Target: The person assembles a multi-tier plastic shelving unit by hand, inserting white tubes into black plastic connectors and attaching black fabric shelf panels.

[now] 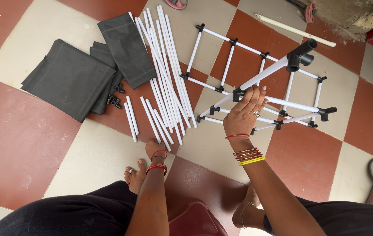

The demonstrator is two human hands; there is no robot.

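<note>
Frame (265,83) gripped by right hand (244,114), left hand (155,147) closed on loose tubes (164,65), grey cloths (70,76) nearby

Bare-armed and barefoot, the person wears black trousers. The right hand (244,114) carries a ring on one finger, with a red thread and stacked red and yellow bangles at the wrist. The left hand (155,147) shows red bangles. An anklet circles one ankle; toe rings show.

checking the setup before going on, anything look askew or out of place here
Nothing looks broken. The white tube frame held by the right hand is tilted off the floor. One lone white tube lies apart from the main tube pile, near the wall.
</note>
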